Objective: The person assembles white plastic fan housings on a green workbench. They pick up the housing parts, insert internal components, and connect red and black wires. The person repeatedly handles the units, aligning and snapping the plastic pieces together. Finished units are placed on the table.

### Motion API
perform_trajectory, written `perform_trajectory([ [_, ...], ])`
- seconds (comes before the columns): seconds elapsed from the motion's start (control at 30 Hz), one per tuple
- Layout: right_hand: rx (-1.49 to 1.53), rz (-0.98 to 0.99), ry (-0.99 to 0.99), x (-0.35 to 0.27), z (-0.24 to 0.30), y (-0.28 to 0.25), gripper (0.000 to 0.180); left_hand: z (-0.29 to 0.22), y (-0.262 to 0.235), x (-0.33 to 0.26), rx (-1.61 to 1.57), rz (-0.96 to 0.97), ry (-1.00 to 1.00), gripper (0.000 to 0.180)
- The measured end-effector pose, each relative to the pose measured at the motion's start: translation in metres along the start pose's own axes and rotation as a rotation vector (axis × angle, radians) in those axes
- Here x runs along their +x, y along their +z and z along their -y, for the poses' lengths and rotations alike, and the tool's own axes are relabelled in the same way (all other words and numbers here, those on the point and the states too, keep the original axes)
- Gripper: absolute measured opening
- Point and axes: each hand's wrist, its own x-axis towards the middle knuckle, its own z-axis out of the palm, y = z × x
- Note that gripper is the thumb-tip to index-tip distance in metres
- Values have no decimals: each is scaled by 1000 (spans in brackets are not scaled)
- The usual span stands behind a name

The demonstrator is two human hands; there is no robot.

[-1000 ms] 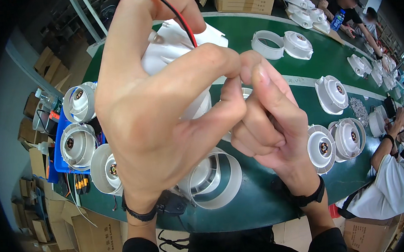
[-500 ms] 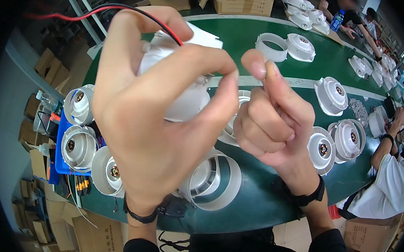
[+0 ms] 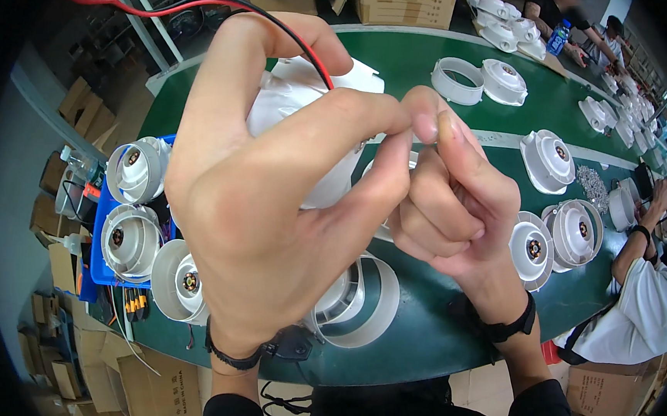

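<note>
My left hand (image 3: 270, 189) is raised close to the camera, curled round a white plastic housing (image 3: 323, 170) that its fingers partly cover. A red and black wire pair (image 3: 278, 28) runs over that hand from the housing to the upper left. The left thumb and forefinger are also pinched together. Against their tips presses the thumb and forefinger of my right hand (image 3: 456, 192), its other fingers curled in. Whatever lies between the tips is hidden or too small to make out. Below sits a white housing with a wide ring (image 3: 386, 297), partly behind my left hand.
White motor housings (image 3: 533, 248) stand along both sides of the green table (image 3: 428, 340). A blue tray (image 3: 103, 259) holds more at the left. Small metal pieces (image 3: 593, 187) lie in a heap at the right. Co-workers (image 3: 637, 295) sit along the right side.
My left hand has moved right with the white housing, and its pinched fingertips now meet those of my right hand. The wires have shifted right too.
</note>
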Motion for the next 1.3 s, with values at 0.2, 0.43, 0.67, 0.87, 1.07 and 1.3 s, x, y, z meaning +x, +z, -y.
perform_trajectory([
  [0.2,-86,-88,10,2,-3,4,15,-6,1,-3,-19,-36,-61,18],
  [0.43,-90,-96,18,1,-5,3,15,1,1,0,29,35,-16,18],
  [0.67,-119,-153,25,1,-4,3,15,-2,0,1,17,105,17,20],
  [0.87,87,17,33,1,0,-1,21,10,7,-5,-87,-104,-2,19],
  [1.07,66,5,25,-1,4,-3,21,-1,-4,7,80,46,52,18],
  [1.3,-1310,-394,-585,10,19,-25,21,28,4,-1,-441,-156,-139,20],
])
